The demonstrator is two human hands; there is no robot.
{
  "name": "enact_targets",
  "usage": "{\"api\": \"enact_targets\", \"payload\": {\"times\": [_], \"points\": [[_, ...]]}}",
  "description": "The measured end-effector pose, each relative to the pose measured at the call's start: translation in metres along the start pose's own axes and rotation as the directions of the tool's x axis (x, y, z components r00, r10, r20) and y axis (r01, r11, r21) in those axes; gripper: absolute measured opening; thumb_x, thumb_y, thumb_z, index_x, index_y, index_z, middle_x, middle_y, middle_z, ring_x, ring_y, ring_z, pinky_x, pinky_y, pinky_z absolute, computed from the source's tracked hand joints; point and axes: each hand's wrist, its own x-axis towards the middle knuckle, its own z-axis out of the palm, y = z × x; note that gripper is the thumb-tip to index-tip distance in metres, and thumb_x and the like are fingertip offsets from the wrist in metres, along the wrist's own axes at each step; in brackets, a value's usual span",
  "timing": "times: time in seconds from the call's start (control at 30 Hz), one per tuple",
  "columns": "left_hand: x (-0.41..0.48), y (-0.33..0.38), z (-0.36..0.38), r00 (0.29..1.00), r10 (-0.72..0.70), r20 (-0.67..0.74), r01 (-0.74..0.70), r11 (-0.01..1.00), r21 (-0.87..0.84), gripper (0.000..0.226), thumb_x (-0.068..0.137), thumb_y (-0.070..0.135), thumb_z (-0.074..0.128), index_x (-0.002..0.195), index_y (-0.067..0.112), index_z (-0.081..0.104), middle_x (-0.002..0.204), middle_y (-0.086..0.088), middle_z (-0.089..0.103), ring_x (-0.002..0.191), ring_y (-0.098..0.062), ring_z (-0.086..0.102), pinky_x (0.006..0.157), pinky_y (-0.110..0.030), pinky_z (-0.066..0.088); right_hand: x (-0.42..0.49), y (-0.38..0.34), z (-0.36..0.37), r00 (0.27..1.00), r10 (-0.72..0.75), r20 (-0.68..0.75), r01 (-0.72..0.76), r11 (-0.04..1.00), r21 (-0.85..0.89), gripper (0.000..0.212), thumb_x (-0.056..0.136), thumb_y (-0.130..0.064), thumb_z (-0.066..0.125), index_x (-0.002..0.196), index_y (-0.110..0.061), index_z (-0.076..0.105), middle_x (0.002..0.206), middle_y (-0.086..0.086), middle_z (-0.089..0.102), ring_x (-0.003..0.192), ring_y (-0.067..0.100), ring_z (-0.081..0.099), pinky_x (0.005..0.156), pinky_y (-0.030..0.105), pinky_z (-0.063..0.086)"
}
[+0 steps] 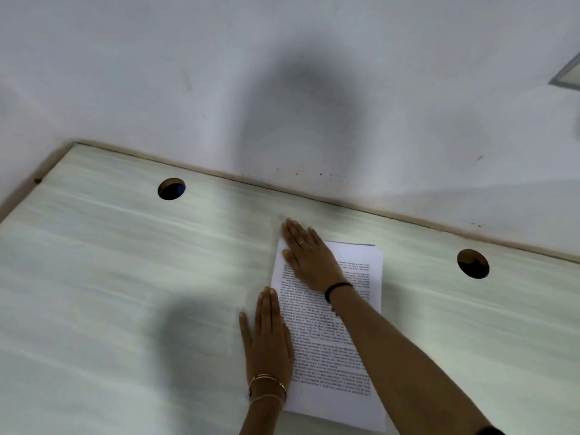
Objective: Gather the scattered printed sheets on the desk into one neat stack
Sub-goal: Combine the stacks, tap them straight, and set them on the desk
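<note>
Left hand (270, 340) flat along stack (329, 356) edge, right hand (310, 259) flat atop it, neither gripping; I judge gathering done, squaring remains.

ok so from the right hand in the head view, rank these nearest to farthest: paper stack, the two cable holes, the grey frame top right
1. Paper stack: directly under the right hand, touching it.
2. Left cable hole and right cable hole: one off to each side, too close to call between them.
3. Grey frame: farthest, up at the top right edge.
</note>
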Motion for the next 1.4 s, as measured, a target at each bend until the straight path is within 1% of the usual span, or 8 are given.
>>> {"api": "enact_targets", "payload": {"times": [0.2,0.5,0.7,0.9,1.07,1.17,1.27,1.4], "points": [[-0.002,0.000,-0.002,0.999,0.020,-0.030,-0.022,0.999,-0.043,0.057,0.088,0.024,0.027,0.142,0.005,0.028,0.149,-0.008,0.037,0.138,-0.014,0.022,0.116,-0.045,0.005,-0.126,-0.046,0.040,0.939,0.266,-0.218,-0.243,0.962,0.124,0.056,0.101,-0.032,0.026,0.152,-0.012,0.012,0.161,0.001,0.006,0.148,0.011,0.001,0.120,0.034,0.006],[-0.002,-0.002,0.000,0.998,0.009,-0.068,-0.011,1.000,-0.021,0.058,0.089,0.022,0.026,0.145,0.009,0.020,0.151,-0.007,0.033,0.140,-0.015,0.019,0.114,-0.051,0.004,-0.203,-0.017,0.046,0.817,0.493,-0.299,-0.483,0.868,0.112,0.060,0.098,-0.037,0.022,0.151,-0.009,0.014,0.160,0.006,0.010,0.148,0.016,0.009,0.119,0.041,0.012],[-0.044,0.040,0.008,0.889,0.457,0.023,-0.453,0.887,-0.093,0.051,0.096,0.031,0.021,0.145,0.019,0.025,0.157,0.001,0.013,0.142,-0.017,0.028,0.111,-0.049,0.017,-0.201,-0.019,0.048,0.825,0.488,-0.287,-0.487,0.870,0.080,0.059,0.098,-0.035,0.020,0.150,-0.007,0.018,0.159,0.009,0.013,0.147,0.019,0.013,0.118,0.041,0.016],[-0.023,-0.026,-0.009,0.988,0.149,-0.041,-0.148,0.989,0.024,0.055,0.095,0.038,0.023,0.147,0.022,0.018,0.155,0.003,0.019,0.143,-0.010,0.014,0.115,-0.043,0.009,-0.204,-0.019,0.047,0.833,0.451,-0.321,-0.455,0.888,0.066,0.057,0.099,-0.033,0.022,0.150,-0.007,0.017,0.159,0.008,0.013,0.148,0.017,0.010,0.119,0.040,0.015],[-0.022,-0.029,-0.011,0.997,0.078,0.007,-0.078,0.997,-0.013,0.055,0.097,0.037,0.005,0.147,0.018,0.019,0.153,0.002,0.027,0.144,0.000,-0.006,0.116,-0.041,0.007,-0.203,-0.024,0.043,0.842,0.429,-0.327,-0.436,0.898,0.056,0.057,0.096,-0.026,0.029,0.147,-0.001,0.025,0.157,0.015,0.020,0.146,0.025,0.018,0.116,0.049,0.021],[-0.020,-0.031,-0.010,0.996,0.085,0.024,-0.084,0.996,-0.023,0.056,0.097,0.036,0.005,0.146,0.016,0.023,0.153,0.002,0.029,0.143,0.001,-0.005,0.115,-0.044,0.011,-0.198,-0.041,0.045,0.978,0.046,-0.204,-0.054,0.998,-0.033,0.059,0.095,-0.023,0.035,0.150,-0.009,0.021,0.159,0.009,0.014,0.148,0.022,0.014,0.116,0.046,0.019],[-0.019,-0.031,-0.007,0.994,0.107,0.028,-0.107,0.994,0.004,0.056,0.097,0.035,0.006,0.145,0.014,0.025,0.153,0.000,0.028,0.144,-0.003,0.001,0.114,-0.047,0.016,-0.167,-0.030,0.037,0.974,-0.221,-0.053,0.214,0.971,-0.105,0.056,0.100,-0.034,0.031,0.152,-0.022,0.012,0.161,-0.002,0.008,0.148,0.014,0.007,0.118,0.039,0.010],[-0.020,-0.033,-0.005,0.993,0.121,-0.009,-0.121,0.993,-0.008,0.055,0.097,0.036,0.004,0.147,0.016,0.019,0.155,0.003,0.021,0.143,-0.007,0.008,0.116,-0.044,0.010,-0.119,0.034,0.013,0.990,0.050,-0.133,-0.060,0.995,-0.080,0.059,0.099,-0.048,0.026,0.152,-0.026,0.012,0.160,-0.009,0.006,0.147,0.008,0.006,0.118,0.040,0.014]]}}
